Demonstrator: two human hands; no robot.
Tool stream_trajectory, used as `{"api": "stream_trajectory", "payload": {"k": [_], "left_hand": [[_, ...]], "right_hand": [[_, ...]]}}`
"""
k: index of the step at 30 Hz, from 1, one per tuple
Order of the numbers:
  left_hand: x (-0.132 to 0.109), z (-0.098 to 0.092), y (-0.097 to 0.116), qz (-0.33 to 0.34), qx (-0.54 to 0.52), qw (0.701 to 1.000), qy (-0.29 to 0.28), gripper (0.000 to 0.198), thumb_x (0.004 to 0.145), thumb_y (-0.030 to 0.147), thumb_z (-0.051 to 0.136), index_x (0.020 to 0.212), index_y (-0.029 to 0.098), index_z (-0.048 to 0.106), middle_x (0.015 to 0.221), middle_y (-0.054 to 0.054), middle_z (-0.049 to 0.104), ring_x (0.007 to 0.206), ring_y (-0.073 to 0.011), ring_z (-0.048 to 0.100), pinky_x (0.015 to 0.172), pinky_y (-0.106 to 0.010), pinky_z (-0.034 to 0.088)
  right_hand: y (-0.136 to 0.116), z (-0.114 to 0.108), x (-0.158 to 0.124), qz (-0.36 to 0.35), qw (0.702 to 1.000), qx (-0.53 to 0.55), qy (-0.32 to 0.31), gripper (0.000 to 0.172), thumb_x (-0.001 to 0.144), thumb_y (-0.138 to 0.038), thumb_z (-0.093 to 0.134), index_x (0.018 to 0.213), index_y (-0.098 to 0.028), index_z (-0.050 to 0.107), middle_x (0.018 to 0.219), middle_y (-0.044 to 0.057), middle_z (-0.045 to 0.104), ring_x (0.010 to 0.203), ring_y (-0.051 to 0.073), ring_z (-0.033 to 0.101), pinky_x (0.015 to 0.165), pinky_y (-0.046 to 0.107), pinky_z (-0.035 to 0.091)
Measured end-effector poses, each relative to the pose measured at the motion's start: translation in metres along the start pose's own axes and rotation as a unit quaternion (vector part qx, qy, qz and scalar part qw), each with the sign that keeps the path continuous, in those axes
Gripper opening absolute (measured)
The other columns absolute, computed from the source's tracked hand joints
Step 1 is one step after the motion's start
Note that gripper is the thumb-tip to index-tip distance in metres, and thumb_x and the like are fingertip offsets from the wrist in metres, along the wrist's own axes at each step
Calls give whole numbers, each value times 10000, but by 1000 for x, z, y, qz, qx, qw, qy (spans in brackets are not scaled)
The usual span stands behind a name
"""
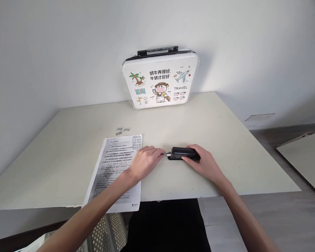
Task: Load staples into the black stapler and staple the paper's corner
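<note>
A black stapler (184, 152) lies on its base on the table, pointing left and right. My right hand (203, 161) is closed around its right end, with the thumb along the near side. At the stapler's left end a small metal piece (168, 154) sticks out. The fingertips of my left hand (147, 161) are pinched together on that piece; exactly how they grip it is too small to tell. Under my left hand and forearm is a printed sheet of paper (112, 168), its lower edge hanging over the table's front edge. Several staple strips (119, 133) lie beyond the sheet.
A white cartoon-printed case (161, 82) with a black handle stands against the wall at the back of the pale table (76, 140). Below the front edge, a perforated box (102, 231) shows at the left. Another pale surface (304, 157) is at the right.
</note>
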State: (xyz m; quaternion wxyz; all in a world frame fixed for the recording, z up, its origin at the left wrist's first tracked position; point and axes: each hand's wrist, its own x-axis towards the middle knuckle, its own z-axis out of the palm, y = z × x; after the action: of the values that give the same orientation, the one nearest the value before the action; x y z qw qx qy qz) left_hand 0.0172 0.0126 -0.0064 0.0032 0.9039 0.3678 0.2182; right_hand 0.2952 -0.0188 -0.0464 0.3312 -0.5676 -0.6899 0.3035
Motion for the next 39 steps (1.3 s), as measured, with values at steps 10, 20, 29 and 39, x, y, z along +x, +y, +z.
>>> {"api": "stream_trajectory", "payload": {"k": [10,20,29,39], "left_hand": [[-4,-13,2,13,37,999,8,194,1098,280,541,1056,199,712,937,-22,795,810,-190,738,737,-326,537],[-5,-7,0,22,38,999,-24,172,1093,264,544,1096,188,698,999,-28,779,878,-203,718,788,-357,539],[-9,-8,-4,0,24,1000,-13,173,1084,297,561,1181,184,648,1066,-74,727,953,-230,700,835,-385,567],[-13,1,-38,-44,-192,979,-55,228,1061,388,612,1118,224,759,1010,-51,759,860,-168,710,720,-297,591]], "right_hand": [[-4,-2,1,-11,1000,-10,4,255,977,-490,642,1126,-283,627,1108,52,737,967,256,695,793,381,561],[-3,-2,0,-10,1000,-9,3,262,977,-493,639,1130,-281,622,1123,60,734,981,267,688,828,401,558],[-3,-2,1,-11,1000,-7,1,309,973,-545,628,1127,-277,631,1109,72,739,952,272,699,776,395,567],[-5,-10,-2,29,995,93,-3,331,1008,-553,577,1183,-288,672,1205,63,740,1064,263,682,859,386,575]]}}
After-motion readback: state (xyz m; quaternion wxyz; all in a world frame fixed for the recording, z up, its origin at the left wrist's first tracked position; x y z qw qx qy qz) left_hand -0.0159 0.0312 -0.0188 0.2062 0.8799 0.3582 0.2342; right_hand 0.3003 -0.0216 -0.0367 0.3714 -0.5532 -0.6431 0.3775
